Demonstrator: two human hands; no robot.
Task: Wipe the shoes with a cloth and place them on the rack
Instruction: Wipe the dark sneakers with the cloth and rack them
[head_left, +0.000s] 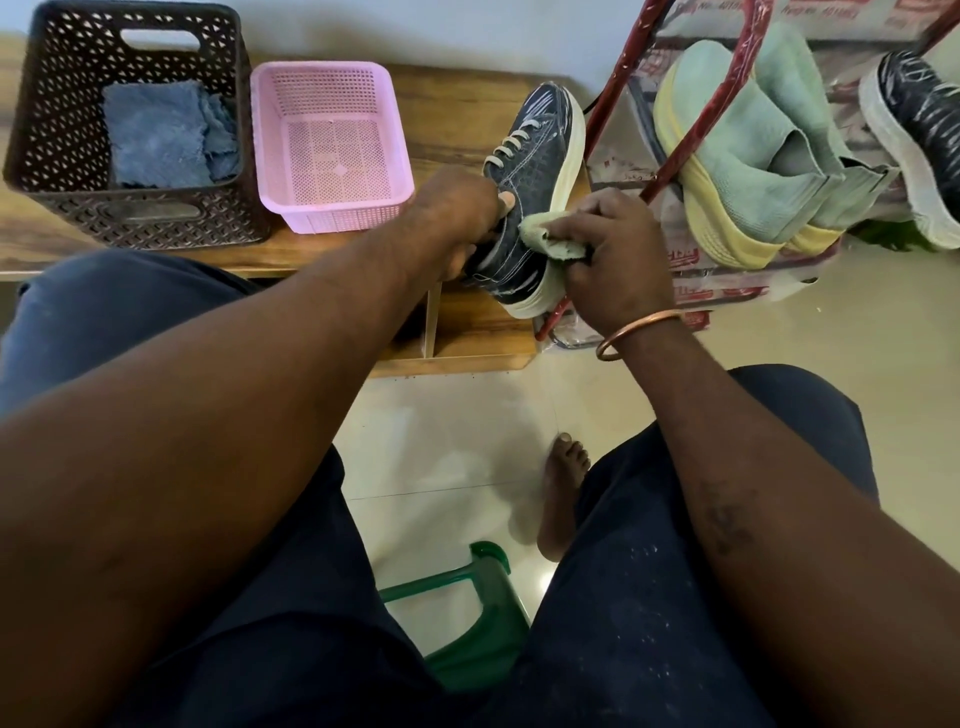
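My left hand (457, 218) grips a dark navy sneaker (535, 166) with a cream sole at its opening, thumb on the upper. The shoe is tilted, toe pointing away, above the right end of the wooden table (447, 104). My right hand (613, 260) holds a pale green cloth (545, 239) bunched against the shoe's side near the heel. To the right stands the red-framed rack (691, 135), with a pair of mint green shoes (753, 156) with yellow soles on it. The matching navy sneaker (914, 135) sits at the rack's far right.
A dark brown perforated basket (47, 156) with blue-grey cloths (166, 135) stands at the table's left. A pink plastic basket (332, 208) sits beside it. Below me are my knees, a bare foot (561, 493) on pale floor tiles and a green plastic stool (467, 623).
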